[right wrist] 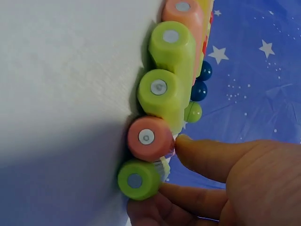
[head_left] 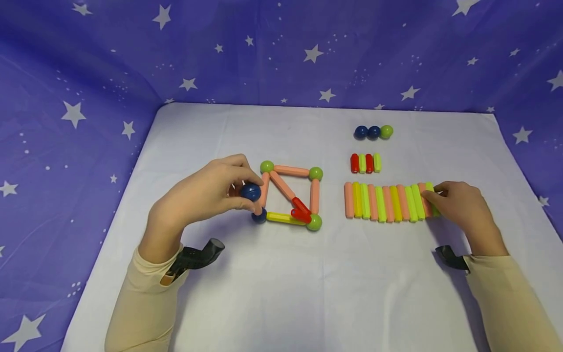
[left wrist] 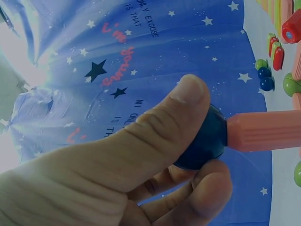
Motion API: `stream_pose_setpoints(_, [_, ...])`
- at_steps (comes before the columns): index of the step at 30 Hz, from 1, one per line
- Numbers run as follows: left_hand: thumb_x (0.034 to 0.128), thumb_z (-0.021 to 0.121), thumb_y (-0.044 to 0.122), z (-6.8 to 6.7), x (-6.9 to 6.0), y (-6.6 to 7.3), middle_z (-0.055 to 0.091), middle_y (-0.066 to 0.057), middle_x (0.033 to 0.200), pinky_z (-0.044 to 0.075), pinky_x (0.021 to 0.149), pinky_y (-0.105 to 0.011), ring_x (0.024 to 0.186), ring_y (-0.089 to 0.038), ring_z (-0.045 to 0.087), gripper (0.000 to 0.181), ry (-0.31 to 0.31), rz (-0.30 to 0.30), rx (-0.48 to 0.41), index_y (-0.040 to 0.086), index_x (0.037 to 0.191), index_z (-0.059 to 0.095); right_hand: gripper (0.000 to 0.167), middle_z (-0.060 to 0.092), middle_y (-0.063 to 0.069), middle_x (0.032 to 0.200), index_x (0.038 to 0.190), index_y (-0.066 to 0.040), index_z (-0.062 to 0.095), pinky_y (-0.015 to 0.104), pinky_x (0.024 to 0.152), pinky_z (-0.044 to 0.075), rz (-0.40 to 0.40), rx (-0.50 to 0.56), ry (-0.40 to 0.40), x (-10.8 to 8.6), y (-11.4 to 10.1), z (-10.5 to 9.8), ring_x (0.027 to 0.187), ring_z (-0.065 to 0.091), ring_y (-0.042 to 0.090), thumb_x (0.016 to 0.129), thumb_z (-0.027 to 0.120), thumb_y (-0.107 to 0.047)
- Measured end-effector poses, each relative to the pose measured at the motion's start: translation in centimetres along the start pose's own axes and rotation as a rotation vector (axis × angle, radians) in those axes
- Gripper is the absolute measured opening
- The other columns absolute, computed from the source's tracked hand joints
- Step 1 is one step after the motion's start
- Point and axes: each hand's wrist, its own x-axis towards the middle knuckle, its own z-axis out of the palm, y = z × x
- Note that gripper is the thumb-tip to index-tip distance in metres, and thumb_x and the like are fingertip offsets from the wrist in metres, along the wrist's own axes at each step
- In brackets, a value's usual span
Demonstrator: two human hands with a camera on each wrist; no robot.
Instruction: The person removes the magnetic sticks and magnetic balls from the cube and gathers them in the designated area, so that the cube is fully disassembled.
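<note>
My left hand [head_left: 200, 193] pinches a dark blue ball [head_left: 250, 191] between thumb and fingers. In the left wrist view a pink stick [left wrist: 263, 131] is joined to that ball and points down toward the table. A frame of sticks and balls lies below: green balls [head_left: 315, 173], a blue corner ball [head_left: 259, 216], pink sticks [head_left: 292, 170], a yellow stick [head_left: 283, 218] and red short pieces [head_left: 301, 214]. At the right end of a stick row, my right hand [head_left: 466, 208] has its thumb by a pink stick [right wrist: 149, 139] and its fingers round the outermost green stick [right wrist: 138, 180].
The row of pink, yellow and green sticks [head_left: 382, 203] lies right of the frame. Behind it are short red and green sticks [head_left: 366, 164], then blue and green balls [head_left: 374, 132]. A white cloth [head_left: 281, 293] covers the table; a starry purple curtain [head_left: 281, 54] hangs behind.
</note>
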Motion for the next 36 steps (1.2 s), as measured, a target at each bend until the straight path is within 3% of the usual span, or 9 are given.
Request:
stream_pose_setpoints(10, [0.0733,0.08,0.044,-0.1,0.0,0.0,0.052,0.006,0.091,0.045,0.065,-0.028,0.074,-0.013,0.051,0.041,0.009,0.01,0.003,0.02,0.106,0.074,0.076,0.06,0.033,0.111,0.119,0.013,0.057,0.049,0.063,0.046,0.037,-0.026,-0.011,-0.6,-0.6,0.0,0.088,0.057,0.044,0.094,0.049,-0.058])
stream_pose_setpoints(14, [0.0736,0.081,0.042,-0.1,0.1,0.1,0.053,0.005,0.092,0.046,0.066,-0.028,0.076,-0.013,0.052,0.04,0.006,0.008,-0.005,0.019,0.105,0.074,0.065,0.06,0.032,0.105,0.12,0.012,0.056,0.052,0.064,0.046,-0.004,-0.033,0.112,-1.2,-3.6,-0.1,0.086,0.056,0.044,0.095,0.054,-0.048])
stream_pose_setpoints(16, [0.0737,0.081,0.041,-0.1,0.0,0.1,0.053,0.005,0.092,0.046,0.067,-0.028,0.076,-0.013,0.052,0.04,0.007,0.009,-0.006,0.019,0.106,0.074,0.053,0.061,0.028,0.1,0.118,0.009,0.059,0.051,0.063,0.046,-0.112,0.001,0.204,-1.7,-6.2,0.1,0.081,0.057,0.04,0.094,0.059,-0.038])
stream_pose_setpoints(19, [0.0733,0.081,0.041,0.0,0.0,0.1,0.053,0.005,0.092,0.046,0.066,-0.028,0.075,-0.013,0.052,0.039,0.011,0.008,-0.007,0.02,0.105,0.074,0.035,0.064,0.017,0.094,0.113,0.001,0.066,0.043,0.062,0.047,-0.382,0.08,0.28,-2.4,-10.4,0.7,0.074,0.056,0.028,0.09,0.069,-0.025])
stream_pose_setpoints(23, [0.0738,0.081,0.042,0.1,0.0,0.1,0.052,0.005,0.091,0.046,0.066,-0.028,0.074,-0.012,0.051,0.038,0.012,0.008,-0.011,0.02,0.105,0.073,0.028,0.065,0.001,0.098,0.113,-0.01,0.067,0.034,0.065,0.048,-0.736,0.173,0.181,-3.3,-15.8,2.1,0.077,0.055,0.018,0.086,0.074,-0.017])
stream_pose_setpoints(27, [0.0741,0.081,0.04,0.2,-0.1,0.1,0.052,0.005,0.091,0.046,0.066,-0.028,0.074,-0.012,0.051,0.037,0.016,0.014,-0.017,0.021,0.104,0.073,0.039,0.065,-0.003,0.111,0.125,-0.015,0.063,0.036,0.082,0.049,-0.973,0.194,0.016,-4.0,-20.1,3.7,0.096,0.056,0.017,0.088,0.074,-0.017])
stream_pose_setpoints(29, [0.0739,0.081,0.039,0.2,-0.1,0.1,0.052,0.005,0.091,0.046,0.066,-0.027,0.074,-0.011,0.052,0.036,0.02,0.02,-0.017,0.02,0.103,0.073,0.044,0.064,-0.003,0.118,0.13,-0.015,0.062,0.038,0.091,0.046,-1.063,0.169,-0.028,-4.1,-21.5,4.5,0.107,0.053,0.017,0.087,0.074,-0.016])
stream_pose_setpoints(32, [0.0739,0.081,0.038,0.2,-0.2,0.1,0.053,0.005,0.091,0.046,0.066,-0.027,0.074,-0.011,0.052,0.034,0.019,0.024,-0.022,0.021,0.102,0.073,0.04,0.063,-0.005,0.118,0.124,-0.017,0.065,0.035,0.091,0.045,-1.137,0.132,-0.025,-4.1,-22.4,5.3,0.107,0.05,0.016,0.086,0.076,-0.012])
stream_pose_setpoints(36, [0.0743,0.081,0.038,0.0,-0.2,0.1,0.053,0.005,0.091,0.047,0.067,-0.027,0.074,-0.011,0.052,0.035,0.014,0.021,-0.014,0.02,0.103,0.073,0.028,0.058,-0.007,0.104,0.108,-0.016,0.068,0.029,0.084,0.046,-1.115,0.141,0.03,-4.4,-22.0,5.4,0.098,0.048,0.013,0.084,0.077,-0.006])
